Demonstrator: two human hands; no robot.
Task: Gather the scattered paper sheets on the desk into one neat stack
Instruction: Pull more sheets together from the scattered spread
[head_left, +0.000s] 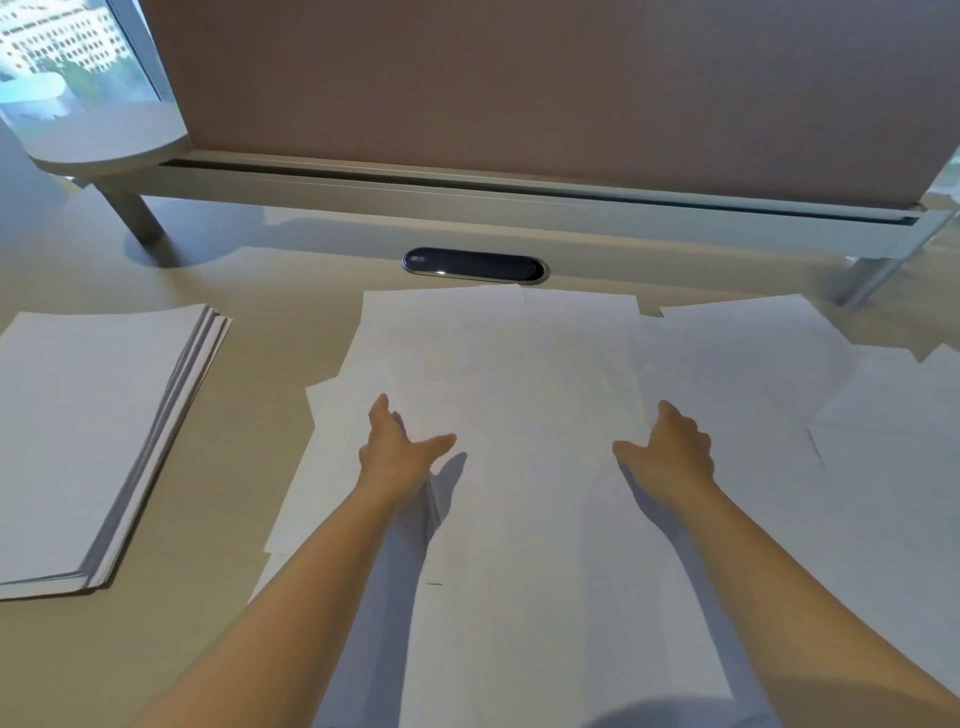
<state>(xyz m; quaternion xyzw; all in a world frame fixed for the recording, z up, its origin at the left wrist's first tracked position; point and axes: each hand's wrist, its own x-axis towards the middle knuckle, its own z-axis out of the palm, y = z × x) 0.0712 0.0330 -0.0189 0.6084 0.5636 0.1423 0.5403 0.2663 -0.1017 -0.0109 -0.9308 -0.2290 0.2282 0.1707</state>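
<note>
Several loose white paper sheets (519, 364) lie overlapping across the middle and right of the desk. A tidy stack of white sheets (88, 431) sits at the left. My left hand (397, 449) rests on the left part of the loose sheets, fingers straight, thumb spread to the right. My right hand (670, 449) lies on the sheets to the right of it, thumb spread to the left, its fingers bent downward at a sheet's edge. Whether those fingers grip paper is hidden.
The beige desk (260, 291) shows bare between the stack and the loose sheets. A dark oval cable port (475, 265) sits behind the sheets. A raised shelf on legs (135, 218) and a brown partition (519, 88) close the back.
</note>
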